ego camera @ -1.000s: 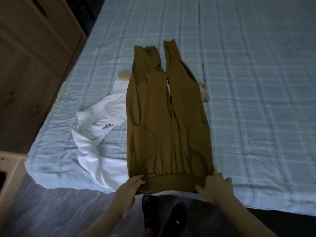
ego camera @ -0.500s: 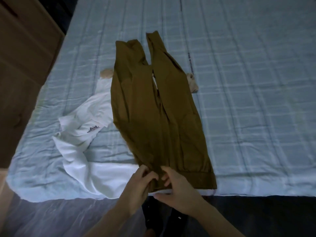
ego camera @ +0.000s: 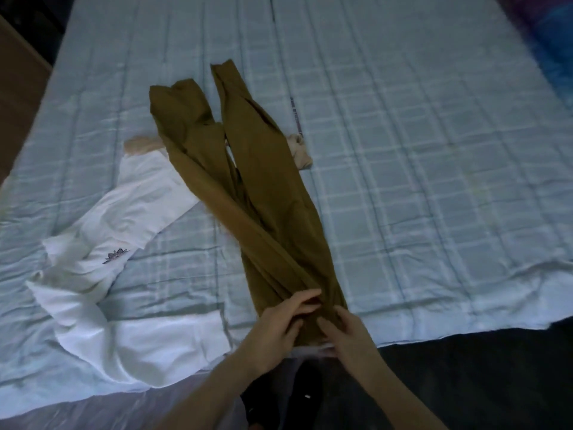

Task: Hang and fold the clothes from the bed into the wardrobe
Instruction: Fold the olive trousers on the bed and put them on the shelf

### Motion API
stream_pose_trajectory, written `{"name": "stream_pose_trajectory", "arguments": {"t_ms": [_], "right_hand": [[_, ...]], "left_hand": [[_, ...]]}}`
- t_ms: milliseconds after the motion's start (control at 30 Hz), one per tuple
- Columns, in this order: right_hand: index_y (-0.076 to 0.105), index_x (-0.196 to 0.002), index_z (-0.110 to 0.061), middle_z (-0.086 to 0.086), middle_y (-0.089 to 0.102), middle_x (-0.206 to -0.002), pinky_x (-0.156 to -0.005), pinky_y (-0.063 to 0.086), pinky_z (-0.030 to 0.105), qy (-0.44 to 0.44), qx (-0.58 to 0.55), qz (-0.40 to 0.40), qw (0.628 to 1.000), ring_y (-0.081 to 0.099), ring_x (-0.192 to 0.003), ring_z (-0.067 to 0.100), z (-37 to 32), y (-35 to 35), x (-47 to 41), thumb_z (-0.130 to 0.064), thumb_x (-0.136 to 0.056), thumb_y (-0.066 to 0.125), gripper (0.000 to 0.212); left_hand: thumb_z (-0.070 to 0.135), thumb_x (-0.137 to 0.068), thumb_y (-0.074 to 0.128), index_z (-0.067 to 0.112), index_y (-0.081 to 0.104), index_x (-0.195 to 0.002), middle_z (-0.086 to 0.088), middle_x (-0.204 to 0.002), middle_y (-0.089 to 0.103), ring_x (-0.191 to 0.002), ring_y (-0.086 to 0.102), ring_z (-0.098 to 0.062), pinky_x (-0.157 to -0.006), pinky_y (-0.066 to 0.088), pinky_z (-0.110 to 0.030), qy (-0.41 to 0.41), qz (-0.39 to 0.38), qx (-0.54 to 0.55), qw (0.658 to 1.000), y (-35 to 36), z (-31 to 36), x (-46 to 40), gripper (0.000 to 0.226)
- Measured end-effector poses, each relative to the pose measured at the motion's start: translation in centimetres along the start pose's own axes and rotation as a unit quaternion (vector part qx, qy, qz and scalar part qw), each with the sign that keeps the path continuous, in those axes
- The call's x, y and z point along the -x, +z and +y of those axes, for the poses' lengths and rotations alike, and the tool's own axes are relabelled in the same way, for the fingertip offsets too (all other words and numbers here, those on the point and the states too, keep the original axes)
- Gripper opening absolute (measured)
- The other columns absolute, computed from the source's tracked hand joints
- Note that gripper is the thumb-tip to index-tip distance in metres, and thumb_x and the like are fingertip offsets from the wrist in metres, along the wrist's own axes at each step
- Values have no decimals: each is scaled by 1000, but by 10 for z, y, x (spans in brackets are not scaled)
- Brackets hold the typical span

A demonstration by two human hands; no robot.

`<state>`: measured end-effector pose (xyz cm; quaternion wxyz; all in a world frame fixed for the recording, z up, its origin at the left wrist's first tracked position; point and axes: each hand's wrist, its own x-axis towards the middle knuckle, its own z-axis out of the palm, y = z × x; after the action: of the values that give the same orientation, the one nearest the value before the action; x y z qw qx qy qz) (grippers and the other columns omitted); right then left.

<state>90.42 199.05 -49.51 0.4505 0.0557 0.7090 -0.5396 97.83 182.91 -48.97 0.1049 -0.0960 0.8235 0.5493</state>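
Trousers: the olive-brown trousers [ego camera: 266,193] lie lengthwise on the bed, waist end at the near edge by me, the two legs running away from me; the cloth is thin, smooth and matte, folded over itself into a long narrow strip with soft diagonal creases.
Leg ends: the two cuffs lie apart at the far end, the left one wider and flatter, the right one narrow and pointed.
Left hand: my left hand [ego camera: 274,328] grips the bunched waist end, fingers curled over the fold and thumb against the cloth.
Right hand: my right hand [ego camera: 347,330] pinches the same waist end from the other side, fingertips tucked into the gathered fabric, just beside my left.
Bed: the bed [ego camera: 418,150] wears a pale blue checked cover, quilted in lines and wrinkled near the front edge.
White garment: a white garment [ego camera: 124,259] lies crumpled to the left of the trousers, soft and creased, with a small dark embroidered emblem [ego camera: 115,255]; part of it runs under the trousers' left edge.
Beige cloth: a beige cloth [ego camera: 299,152] peeks out on both sides beneath the trouser legs, mostly covered by them; what it is I cannot tell.
Wooden furniture: a brown wooden panel [ego camera: 18,97] stands at the left, beside the bed.
Floor side: below the bed edge it is dark and blurred.
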Motion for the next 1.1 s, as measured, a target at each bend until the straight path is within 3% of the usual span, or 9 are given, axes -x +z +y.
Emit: {"name": "stream_pose_trajectory", "arguments": {"t_ms": [133,233,333,433,600,733,867,1000,1100], "right_hand": [[58,-83,-23,1,64,-76,-76,53,49,-38,231,123,965,63,-74,20,15,-39,-7,-19,-91,56,10],[46,-86,-24,-2,60,-75,-66,53,42,-56,317,155,934,60,-69,14,18,-47,-9,-29,-92,55,12],[42,-102,-24,-6,57,-95,-64,47,30,-87,360,164,914,56,-82,9,20,-46,-13,-29,-88,63,25],[44,-119,-17,1,51,-114,-73,50,32,-224,429,185,855,52,-98,17,21,-41,-19,-8,-76,71,52],[61,-101,-21,0,58,-103,-69,47,29,-375,537,112,747,52,-87,18,21,-37,-23,6,-59,73,51],[62,-118,-22,-4,60,-112,-76,48,28,-327,556,38,763,59,-97,17,30,-50,-31,-25,-74,68,45],[58,-125,-28,-13,61,-115,-90,41,34,-283,595,8,752,56,-106,11,17,-60,-37,-59,-70,60,63],[52,-124,-26,-14,55,-96,-78,41,28,-272,545,-35,792,58,-91,14,1,-61,-42,-46,-78,69,54],[48,-120,-27,-12,54,-96,-78,36,25,-269,558,-49,784,55,-87,11,-6,-65,-45,-40,-77,69,49]], "left_hand": [[14,-78,58,33,41,-138,7,-139,44,-128,38,-10,-107,32,-27,58,-22,-181,982,28,-17,-8,66],[46,-70,62,42,39,-127,7,-132,35,-120,32,-17,-96,28,-32,-59,21,-283,957,38,-37,8,61],[47,-68,63,45,39,-128,10,-130,41,-115,41,-17,-88,39,-33,-89,28,-304,948,43,-55,25,65],[49,-72,57,41,44,-126,11,-125,46,-111,45,-14,-85,43,-31,-61,55,-329,941,43,-58,24,56],[50,-86,47,37,39,-131,9,-130,39,-117,38,-16,-92,36,-30,-77,21,-364,928,38,-51,9,47],[58,-87,36,32,48,-129,6,-122,49,-106,44,-18,-85,44,-31,-46,-2,-337,940,28,-58,2,51],[60,-91,36,31,58,-124,8,-106,59,-97,49,-12,-87,44,-28,-80,-5,-191,978,12,-59,-6,49],[38,-100,48,34,56,-123,16,-91,59,-84,53,0,-79,42,-21,-90,-56,-131,986,-10,-51,-15,25],[29,-100,49,27,45,-114,17,-67,48,-60,48,-2,-62,40,-20,-46,-66,-150,985,-23,-42,-17,15]]}}
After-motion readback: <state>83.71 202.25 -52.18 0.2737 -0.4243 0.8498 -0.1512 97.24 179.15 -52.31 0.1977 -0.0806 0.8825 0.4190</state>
